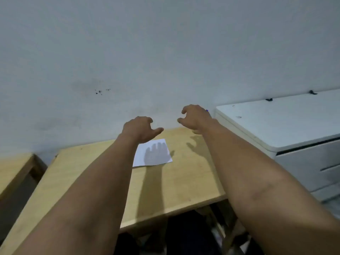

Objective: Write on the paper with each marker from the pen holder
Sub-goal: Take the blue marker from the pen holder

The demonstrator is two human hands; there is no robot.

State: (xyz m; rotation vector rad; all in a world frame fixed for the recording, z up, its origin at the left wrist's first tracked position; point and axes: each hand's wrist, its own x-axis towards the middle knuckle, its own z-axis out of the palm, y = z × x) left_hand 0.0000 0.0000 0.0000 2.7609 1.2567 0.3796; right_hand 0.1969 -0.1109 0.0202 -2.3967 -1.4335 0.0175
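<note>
A white sheet of paper (156,153) lies on the light wooden table (165,190), partly covered by my left arm and carrying the shadow of a hand. My left hand (140,129) hovers above the paper's far left corner, fingers curled loosely, thumb out, holding nothing. My right hand (196,116) is raised near the table's far right corner, fingers curled and apart, nothing visibly in it. A small blue-purple tip (207,110) shows just behind the right hand. The pen holder is mostly hidden behind that hand; only a pale edge (196,132) shows under the wrist.
A white cabinet (276,126) with drawers stands to the right of the table, two small dark items on its far edge. A second wooden table (12,172) stands at the left. The white wall (165,52) runs right behind the table.
</note>
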